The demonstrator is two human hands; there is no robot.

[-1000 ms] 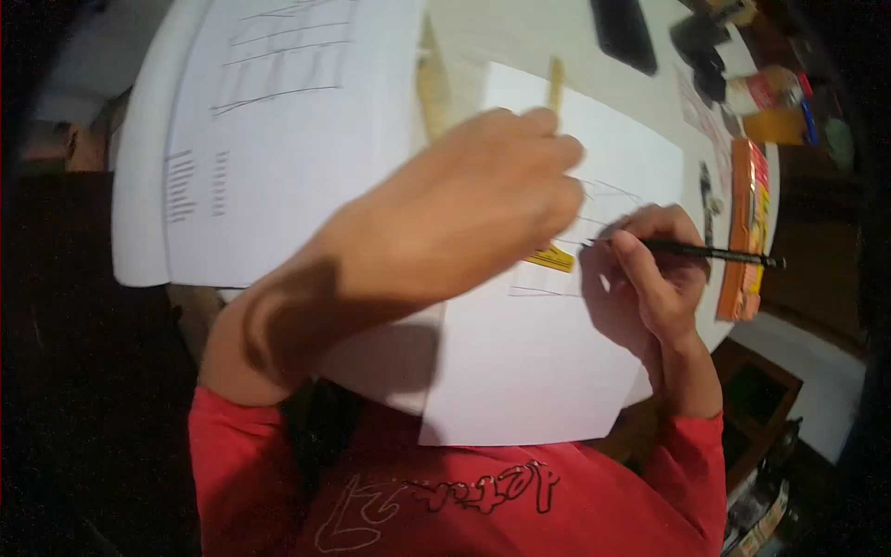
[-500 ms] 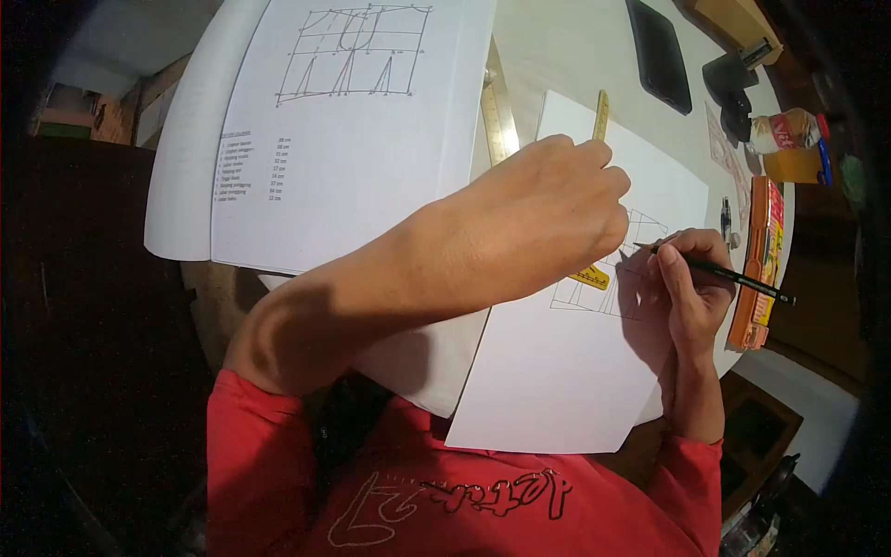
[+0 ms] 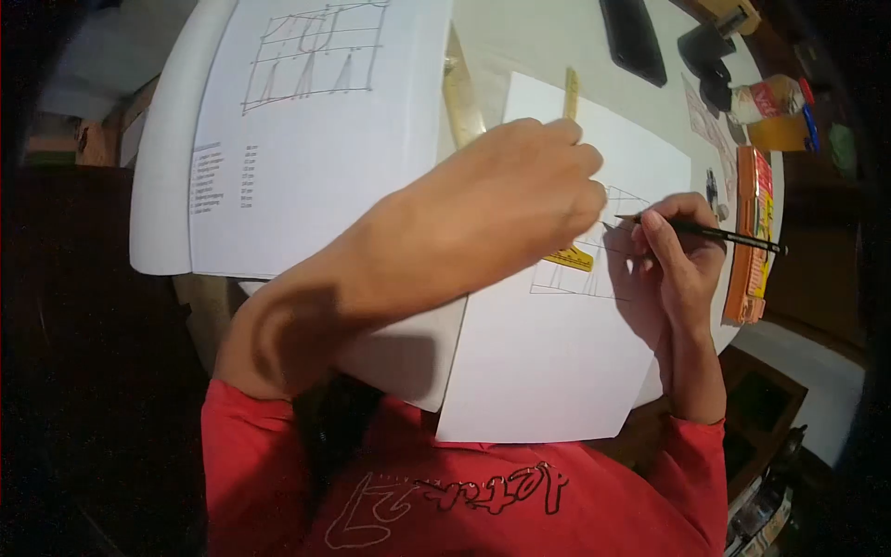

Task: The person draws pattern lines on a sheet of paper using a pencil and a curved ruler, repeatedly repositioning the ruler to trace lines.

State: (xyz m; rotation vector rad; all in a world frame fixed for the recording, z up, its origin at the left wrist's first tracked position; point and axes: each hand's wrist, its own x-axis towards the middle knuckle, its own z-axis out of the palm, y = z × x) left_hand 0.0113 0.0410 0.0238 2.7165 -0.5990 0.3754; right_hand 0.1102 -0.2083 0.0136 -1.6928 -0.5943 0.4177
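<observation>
My left hand [image 3: 529,186] reaches across from the left with its knuckles up and fingers curled over a yellow ruler [image 3: 572,259]. The ruler's narrow end sticks out beyond the knuckles, and its middle and my fingertips are hidden. Beneath it lies a white sheet [image 3: 548,371] with a pencilled pattern drawing [image 3: 605,269], partly covered by the hand. Between thumb and fingers, my right hand [image 3: 687,255] grips a dark pencil [image 3: 733,239]. Its point is beside my left hand, over the drawing; whether it touches the paper I cannot tell.
An open book [image 3: 306,176] shows a printed pattern diagram and a list of measurements. A clear ruler [image 3: 461,102] lies alongside it. Farther back are a phone [image 3: 634,39], a plastic bottle [image 3: 766,100], a pen [image 3: 712,190] and an orange box [image 3: 748,232].
The camera view has shifted, so the table items appear farther left and higher. Both hands keep their hold, and the pencil's tip is slightly closer to my left hand.
</observation>
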